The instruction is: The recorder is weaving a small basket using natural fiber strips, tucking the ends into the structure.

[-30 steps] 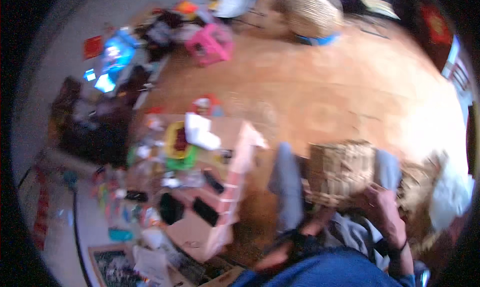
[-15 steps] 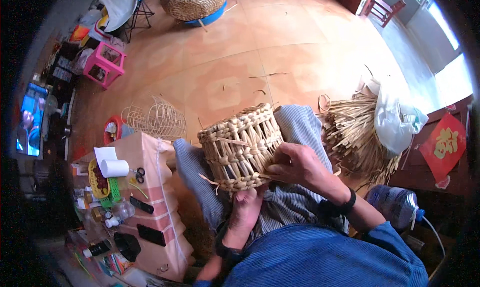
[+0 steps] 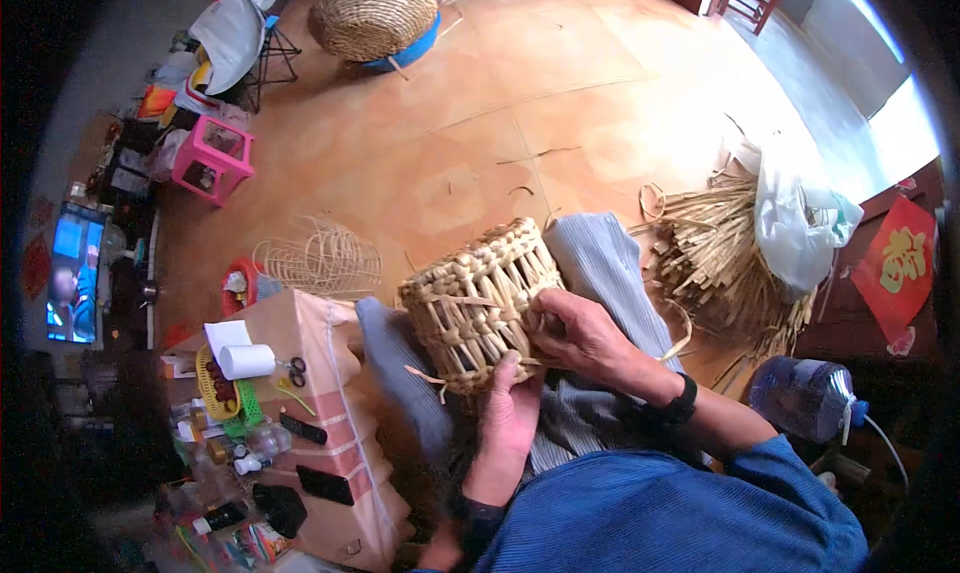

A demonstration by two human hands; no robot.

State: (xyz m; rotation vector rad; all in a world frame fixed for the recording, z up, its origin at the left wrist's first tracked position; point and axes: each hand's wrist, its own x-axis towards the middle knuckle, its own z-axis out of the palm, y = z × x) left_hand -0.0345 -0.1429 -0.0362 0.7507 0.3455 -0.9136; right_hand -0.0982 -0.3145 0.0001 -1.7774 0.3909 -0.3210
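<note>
Head view shows both hands clamped on a half-woven straw basket (image 3: pixel 480 308) lying on its side on the person's lap: the left hand (image 3: pixel 507 413) cups its near rim from below, fingers curled up, and the right hand (image 3: pixel 580 333) grips the right edge, wrist bent inward. Compared with half a second ago, the basket sits lower and closer to the body, with the left hand now fully visible. Beyond lie a bundle of straw (image 3: pixel 715 258) on the floor and a cluttered counter (image 3: pixel 320 393) at left.

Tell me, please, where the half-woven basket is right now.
In the head view, the half-woven basket sits centre frame on the person's lap, between the left hand below and the right hand at its right.
</note>
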